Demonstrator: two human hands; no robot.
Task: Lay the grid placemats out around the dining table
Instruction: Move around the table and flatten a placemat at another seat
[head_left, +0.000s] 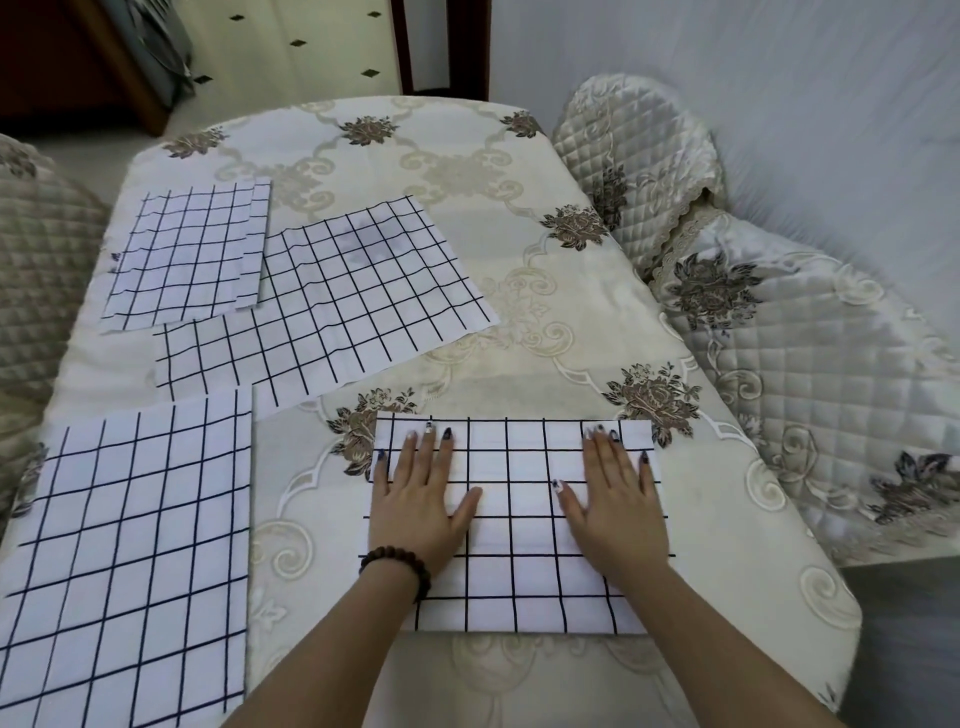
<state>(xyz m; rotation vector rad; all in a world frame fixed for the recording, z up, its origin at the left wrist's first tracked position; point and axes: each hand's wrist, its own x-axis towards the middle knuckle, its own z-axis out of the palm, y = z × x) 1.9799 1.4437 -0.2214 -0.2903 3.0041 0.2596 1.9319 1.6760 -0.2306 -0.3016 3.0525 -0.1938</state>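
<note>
A white placemat with a black grid (517, 525) lies flat at the near edge of the dining table (571, 312), which wears a cream floral cloth. My left hand (421, 499) and my right hand (615, 504) both press flat on it, fingers straight and spread. Another grid placemat (130, 545) lies at the near left. A third grid placemat (332, 301) sits skewed in the table's middle. A smaller-looking grid placemat (187, 254) at the far left overlaps the skewed one's corner.
Quilted cream chair backs stand to the right (779, 338) and far right (639, 156) of the table, and another chair back (36, 260) at the left. A dark wooden door frame (447, 47) and tiled floor lie beyond the far edge.
</note>
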